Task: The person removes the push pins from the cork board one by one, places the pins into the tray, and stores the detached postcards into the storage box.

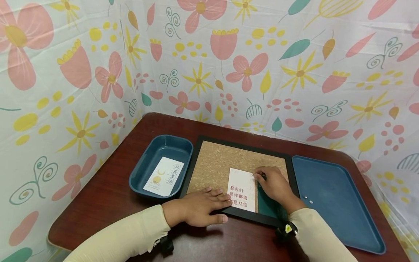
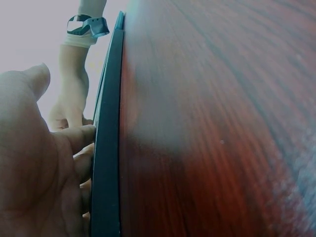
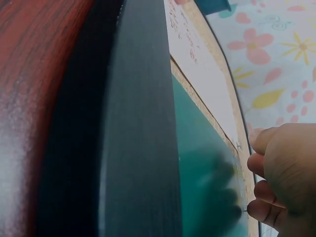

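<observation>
In the head view, my left hand point(image 1: 204, 207) lies flat on the front left of a cork board point(image 1: 212, 156). Its fingertips are on the left edge of a white card point(image 1: 240, 187) with red characters. My right hand point(image 1: 275, 182) has curled fingers over the board's right side, by that card's top right corner, where a small silver push pin point(image 1: 252, 175) shows. A teal card point(image 1: 266, 200) lies partly under this hand. The right wrist view shows a thin needle point(image 3: 245, 211) jutting down from its fingers, close over the teal card; the pin's head is hidden by the fingers.
A blue deep tray point(image 1: 135, 178) on the left holds another white card point(image 1: 163, 176) with a moon picture. To the right, a flat blue tray point(image 1: 337, 203) bears two small silver pins point(image 1: 308, 199). Patterned cloth point(image 1: 209, 72) hangs behind the dark red table point(image 1: 216, 240).
</observation>
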Demonstrator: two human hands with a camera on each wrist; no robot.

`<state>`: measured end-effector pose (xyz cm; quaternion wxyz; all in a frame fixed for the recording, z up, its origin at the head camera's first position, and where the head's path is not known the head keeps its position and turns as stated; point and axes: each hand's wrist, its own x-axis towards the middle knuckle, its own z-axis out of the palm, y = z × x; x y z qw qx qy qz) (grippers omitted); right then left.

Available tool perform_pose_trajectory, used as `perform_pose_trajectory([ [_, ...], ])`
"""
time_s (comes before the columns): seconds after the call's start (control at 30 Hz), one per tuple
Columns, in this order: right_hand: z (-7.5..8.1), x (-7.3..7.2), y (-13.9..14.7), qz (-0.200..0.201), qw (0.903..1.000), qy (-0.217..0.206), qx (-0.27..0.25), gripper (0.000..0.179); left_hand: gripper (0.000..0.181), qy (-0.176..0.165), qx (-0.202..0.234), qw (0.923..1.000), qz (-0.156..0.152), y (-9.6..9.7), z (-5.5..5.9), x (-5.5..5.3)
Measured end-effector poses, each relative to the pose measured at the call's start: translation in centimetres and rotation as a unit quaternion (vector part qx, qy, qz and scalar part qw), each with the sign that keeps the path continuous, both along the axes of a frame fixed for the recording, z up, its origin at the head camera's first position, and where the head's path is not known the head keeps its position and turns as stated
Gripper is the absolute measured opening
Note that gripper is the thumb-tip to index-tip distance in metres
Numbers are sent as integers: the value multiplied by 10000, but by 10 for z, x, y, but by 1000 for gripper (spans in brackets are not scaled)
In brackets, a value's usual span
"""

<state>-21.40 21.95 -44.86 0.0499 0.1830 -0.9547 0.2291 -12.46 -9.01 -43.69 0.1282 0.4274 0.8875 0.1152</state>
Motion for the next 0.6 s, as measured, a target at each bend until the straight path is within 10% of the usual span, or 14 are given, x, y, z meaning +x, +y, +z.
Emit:
perform_pose_trajectory([
  [0.6,1,-2,-7,-134,9983,30,562,19,68,-24,28,10000,4,-1,1,0],
])
